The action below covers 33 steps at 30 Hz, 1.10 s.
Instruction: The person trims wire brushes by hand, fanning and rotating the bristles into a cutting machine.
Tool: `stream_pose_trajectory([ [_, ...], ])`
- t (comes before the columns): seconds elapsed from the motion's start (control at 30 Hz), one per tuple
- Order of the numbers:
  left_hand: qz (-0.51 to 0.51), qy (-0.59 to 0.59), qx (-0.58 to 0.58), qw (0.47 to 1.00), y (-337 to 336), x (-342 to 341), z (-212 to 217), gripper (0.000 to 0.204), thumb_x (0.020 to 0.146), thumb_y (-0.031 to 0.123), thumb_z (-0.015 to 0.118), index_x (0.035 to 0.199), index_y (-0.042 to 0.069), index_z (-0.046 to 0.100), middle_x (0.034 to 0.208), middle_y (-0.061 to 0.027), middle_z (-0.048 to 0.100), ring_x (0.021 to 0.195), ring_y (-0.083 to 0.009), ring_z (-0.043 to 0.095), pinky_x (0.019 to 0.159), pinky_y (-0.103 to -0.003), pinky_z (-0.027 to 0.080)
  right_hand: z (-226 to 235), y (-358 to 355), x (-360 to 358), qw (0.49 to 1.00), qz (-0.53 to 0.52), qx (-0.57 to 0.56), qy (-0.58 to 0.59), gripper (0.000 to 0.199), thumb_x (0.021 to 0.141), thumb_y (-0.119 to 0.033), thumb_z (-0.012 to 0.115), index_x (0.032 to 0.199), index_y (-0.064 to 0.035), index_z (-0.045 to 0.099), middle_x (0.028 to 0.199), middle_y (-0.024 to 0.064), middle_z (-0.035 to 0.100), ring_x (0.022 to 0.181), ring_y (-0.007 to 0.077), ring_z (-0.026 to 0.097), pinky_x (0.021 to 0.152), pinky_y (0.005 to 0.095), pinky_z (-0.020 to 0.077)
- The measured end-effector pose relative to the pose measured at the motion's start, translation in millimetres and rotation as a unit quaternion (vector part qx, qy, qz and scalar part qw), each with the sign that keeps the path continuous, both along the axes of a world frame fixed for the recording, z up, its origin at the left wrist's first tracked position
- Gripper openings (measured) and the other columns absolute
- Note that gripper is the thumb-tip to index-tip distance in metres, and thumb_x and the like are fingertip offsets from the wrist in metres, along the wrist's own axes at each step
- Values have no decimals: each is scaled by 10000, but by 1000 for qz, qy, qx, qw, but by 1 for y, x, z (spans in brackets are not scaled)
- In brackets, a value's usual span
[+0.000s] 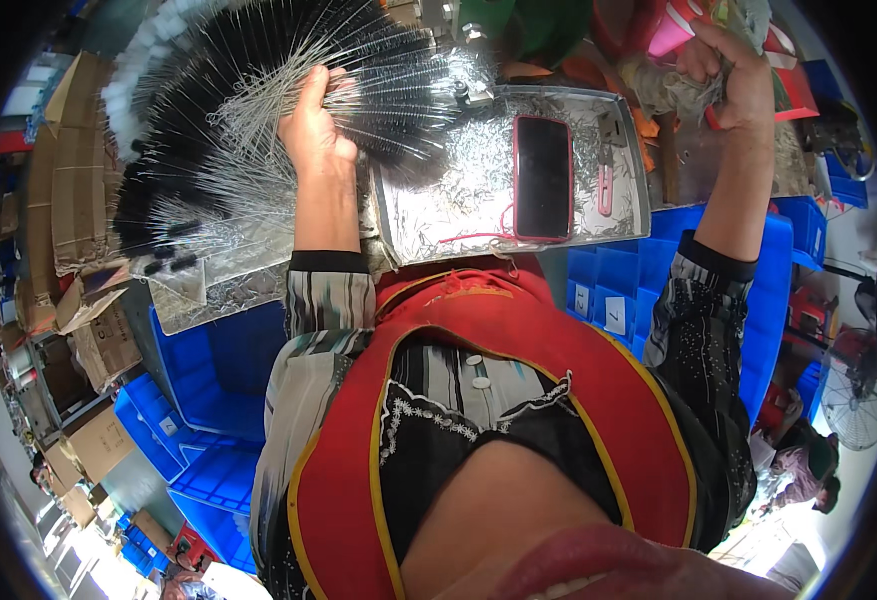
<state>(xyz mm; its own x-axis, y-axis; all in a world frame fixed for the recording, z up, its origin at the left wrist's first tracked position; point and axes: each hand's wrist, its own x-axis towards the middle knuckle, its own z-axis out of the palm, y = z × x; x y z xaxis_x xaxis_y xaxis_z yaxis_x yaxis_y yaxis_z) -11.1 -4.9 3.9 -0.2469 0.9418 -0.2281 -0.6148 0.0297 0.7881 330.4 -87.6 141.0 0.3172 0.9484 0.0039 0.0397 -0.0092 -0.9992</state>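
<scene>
left hand (313, 125) is clamping fingers on a fan of thin wire brushes (258, 90), likely light and springy; right hand (733, 75) is gripping a loose wire bundle (683, 92).

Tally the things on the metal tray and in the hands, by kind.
Phones: 1
Metal trays: 1
Wire brush bundles, left hand on one: 1
Wire clumps, gripped in right hand: 1
Total: 4

Fingertips of left hand (313, 125) buried among wire brushes (258, 110)
</scene>
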Motion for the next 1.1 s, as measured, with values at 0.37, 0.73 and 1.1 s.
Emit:
stream_pose_trajectory([
  [0.37,-39,-38,-1,999,4,7,7,140,716,15,628,820,-45,557,728,-148,593,602,-214,585,531,-319,508,-66,-2,-17,965,-63,255,22,145,703,-3,533,563,19,503,478,81,450,428,182,458,509,322,435],
  [0.73,-10,-39,20,999,1,7,-3,130,735,58,626,808,-39,582,758,-145,617,627,-201,600,579,-304,514,-25,-4,-12,992,-55,105,41,250,730,-88,538,515,-36,422,485,40,358,485,176,418,541,304,377],
  [1.1,25,-40,4,999,0,10,-1,124,740,41,613,818,-43,566,755,-152,610,623,-208,597,577,-315,517,-15,-2,-14,991,-61,110,38,209,715,-69,548,539,-20,445,474,30,353,449,165,407,512,308,383],
])
